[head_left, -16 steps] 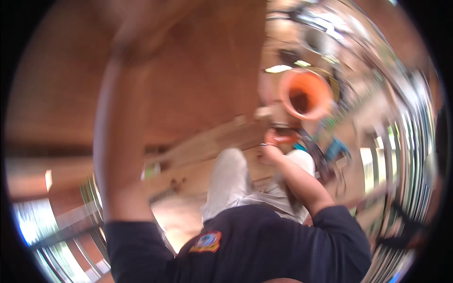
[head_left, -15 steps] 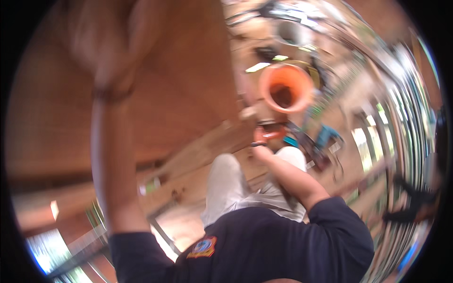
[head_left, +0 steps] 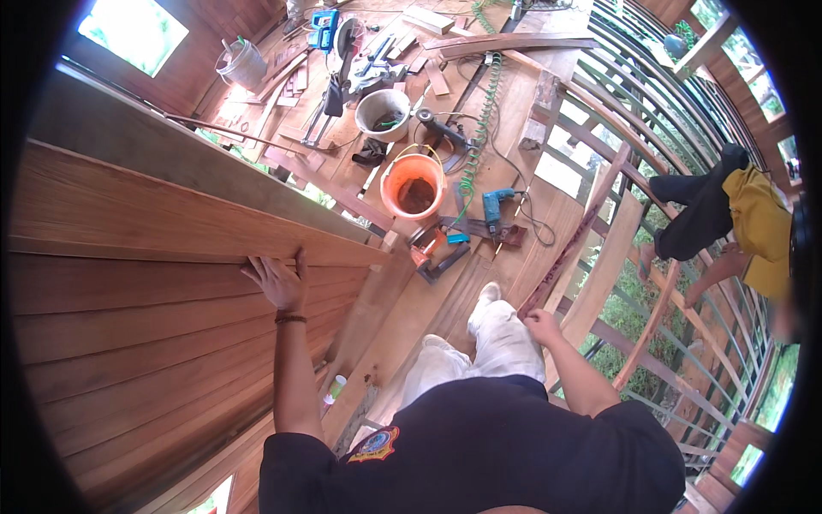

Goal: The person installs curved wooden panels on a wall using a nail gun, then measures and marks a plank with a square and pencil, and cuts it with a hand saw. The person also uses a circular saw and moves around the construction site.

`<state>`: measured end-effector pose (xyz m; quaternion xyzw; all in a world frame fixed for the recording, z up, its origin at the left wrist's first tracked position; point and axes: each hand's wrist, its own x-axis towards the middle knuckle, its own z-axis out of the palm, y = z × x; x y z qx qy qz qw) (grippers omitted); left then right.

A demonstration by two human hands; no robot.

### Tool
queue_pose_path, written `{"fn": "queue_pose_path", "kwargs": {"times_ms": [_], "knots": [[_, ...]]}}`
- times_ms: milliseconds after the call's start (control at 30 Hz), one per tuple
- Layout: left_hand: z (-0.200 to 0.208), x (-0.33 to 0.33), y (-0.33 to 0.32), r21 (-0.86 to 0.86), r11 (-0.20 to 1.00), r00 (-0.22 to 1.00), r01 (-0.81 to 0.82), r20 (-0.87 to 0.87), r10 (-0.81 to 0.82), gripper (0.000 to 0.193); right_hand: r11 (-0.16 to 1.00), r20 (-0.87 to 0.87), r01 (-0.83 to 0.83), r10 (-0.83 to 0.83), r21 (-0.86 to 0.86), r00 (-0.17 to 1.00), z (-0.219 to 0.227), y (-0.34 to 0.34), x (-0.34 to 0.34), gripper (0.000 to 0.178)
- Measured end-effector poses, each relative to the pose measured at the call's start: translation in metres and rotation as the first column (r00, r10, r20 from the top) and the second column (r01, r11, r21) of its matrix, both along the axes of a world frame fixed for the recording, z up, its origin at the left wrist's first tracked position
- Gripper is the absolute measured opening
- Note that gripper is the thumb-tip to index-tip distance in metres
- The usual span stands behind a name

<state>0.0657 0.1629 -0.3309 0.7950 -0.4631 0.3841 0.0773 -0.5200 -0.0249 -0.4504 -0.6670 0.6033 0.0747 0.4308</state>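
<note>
My left hand (head_left: 276, 281) rests against the reddish-brown plank wall (head_left: 171, 317), fingers spread, just under the edge of its top board (head_left: 163, 227). It grips nothing. Beside my right knee is my right hand (head_left: 539, 326), its fingers curled together; whatever they hold, if anything, is too small to make out. An orange power tool (head_left: 425, 255) with a dark body lies on the floor ahead of my feet. An orange bucket (head_left: 413, 187) with brown contents stands just beyond it. To its right lies a teal corded drill (head_left: 495, 209).
Open floor joists (head_left: 604, 236) with greenery below lie to my right. There a person in a yellow top (head_left: 758, 227) crouches. A grey bucket (head_left: 383, 115), an angle grinder (head_left: 441, 128), a green coiled hose (head_left: 484, 120) and a blue mitre saw (head_left: 330, 34) occupy the floor ahead.
The view has swung and sharpened. My left hand, earlier blurred high over the boards, now appears lower on the wall. My right hand has moved from near the orange tool to beside my knee.
</note>
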Motion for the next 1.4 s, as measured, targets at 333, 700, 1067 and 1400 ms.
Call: {"fn": "queue_pose_path", "kwargs": {"times_ms": [333,700,1067,1400], "knots": [[0.071,-0.073,-0.002,-0.124,0.952,0.943,-0.279,-0.220,0.248,0.091,0.888,-0.352,-0.003,0.185,0.459,0.918,-0.030,-0.031,-0.186,0.031],[0.222,-0.086,-0.092,-0.622,0.620,0.805,-0.478,-0.593,0.025,0.123,0.977,0.112,-0.049,0.026,0.208,0.993,-0.041,-0.295,-0.116,0.022],[0.195,-0.067,-0.116,-0.644,0.483,0.805,-0.593,-0.487,0.339,0.085,0.964,-0.021,-0.148,0.156,0.222,0.988,0.013,-0.335,-0.047,0.030],[0.179,-0.046,-0.125,-0.684,0.438,0.809,-0.583,-0.440,0.389,0.062,0.895,-0.194,-0.401,0.436,0.195,0.879,0.026,-0.382,-0.061,0.030]]}}
